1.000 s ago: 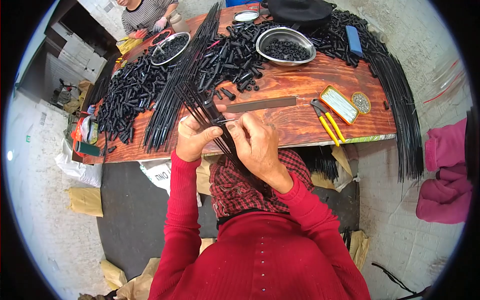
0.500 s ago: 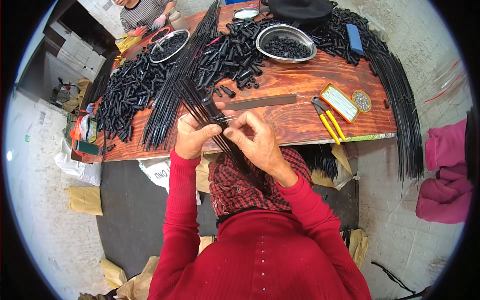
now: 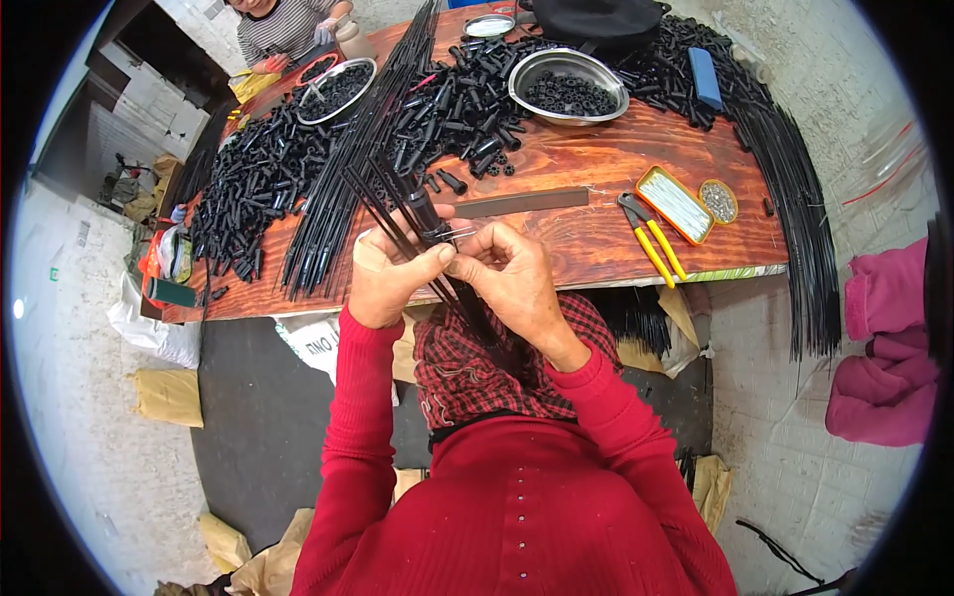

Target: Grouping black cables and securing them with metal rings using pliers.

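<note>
My left hand [image 3: 390, 273] is closed around a bundle of thin black rods [image 3: 373, 204] and a black plastic tube [image 3: 422, 211], all tilted over the table's near edge. Thin silver wires [image 3: 457, 234] stick out to the right from the tube's lower end. My right hand [image 3: 512, 288] is closed in a pinch right beside that end, its thumb against my left thumb. Whatever lies between its fingertips is hidden. More of the black rods run down below my hands toward the checked cloth [image 3: 462, 372] on my lap.
Black tubular parts [image 3: 268, 179] and long rods [image 3: 333, 199] cover the wooden table's left and back. A metal bowl [image 3: 568, 87] holds small black rings. On the right lie yellow-handled pliers [image 3: 651, 238], a tray of silver pins [image 3: 676, 204] and a blue block [image 3: 706, 79]. Across sits another person [image 3: 283, 35].
My left thumb has moved right and now meets my right thumb. The tube has shifted slightly right, and the rods beside it are grouped differently. The person across has moved one hand a little.
</note>
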`<state>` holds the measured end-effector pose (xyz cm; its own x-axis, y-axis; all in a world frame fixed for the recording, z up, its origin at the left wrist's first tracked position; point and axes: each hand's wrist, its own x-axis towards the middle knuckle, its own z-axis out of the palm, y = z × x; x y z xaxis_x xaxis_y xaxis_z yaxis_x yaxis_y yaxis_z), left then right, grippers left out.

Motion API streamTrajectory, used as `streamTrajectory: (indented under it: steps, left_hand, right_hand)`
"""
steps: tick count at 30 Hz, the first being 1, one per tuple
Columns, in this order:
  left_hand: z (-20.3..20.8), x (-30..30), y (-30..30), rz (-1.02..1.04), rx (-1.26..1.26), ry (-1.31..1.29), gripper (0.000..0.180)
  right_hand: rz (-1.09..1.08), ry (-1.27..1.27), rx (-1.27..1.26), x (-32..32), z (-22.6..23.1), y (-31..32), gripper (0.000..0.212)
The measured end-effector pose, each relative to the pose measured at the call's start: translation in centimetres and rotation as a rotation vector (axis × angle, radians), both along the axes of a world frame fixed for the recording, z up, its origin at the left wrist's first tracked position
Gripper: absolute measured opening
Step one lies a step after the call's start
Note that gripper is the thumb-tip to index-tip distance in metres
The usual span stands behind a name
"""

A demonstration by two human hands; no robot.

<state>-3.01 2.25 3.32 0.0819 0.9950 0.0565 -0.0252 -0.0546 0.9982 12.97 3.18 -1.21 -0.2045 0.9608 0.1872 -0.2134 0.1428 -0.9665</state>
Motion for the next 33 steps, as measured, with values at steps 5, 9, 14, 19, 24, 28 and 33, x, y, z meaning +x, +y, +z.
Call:
streamTrajectory:
  steps: [5,9,14,19,24,28,33]
  left_hand:
    - [-0.2,0.6,-0.1,0.057,0.063,0.037,0.038]
    - [-0.1,0.5,0.0,0.083,0.075,0.084,0.037]
    - [-0.7,0.1,1.2,0.013,0.031,-0.027,0.041]
    - [-1.1,0.0,1.1,-0.015,0.025,-0.186,0.044]
    - [-1.8,-1.3,1.2,-0.005,0.066,-0.160,0.046]
    - [-1.3,-1.8,1.5,-0.103,0.140,-0.225,0.054]
    - [0.3,-2.1,1.4,-0.171,0.178,-0.300,0.061]
  right_hand:
    - [-0.013,-0.039,0.064,-0.1,-0.6,0.2,0.016]
    - [0.101,0.056,-0.049,0.4,-0.3,0.7,0.016]
    - [0.014,0.016,-0.042,0.5,0.2,0.2,0.017]
    - [-0.115,-0.158,0.142,0.1,-0.5,0.2,0.020]
    - [-0.145,-0.084,0.198,0.3,1.0,-0.6,0.025]
    - [-0.101,-0.133,0.249,0.1,0.3,-0.5,0.024]
    - [-0.159,-0.035,0.267,-0.8,1.5,-1.3,0.017]
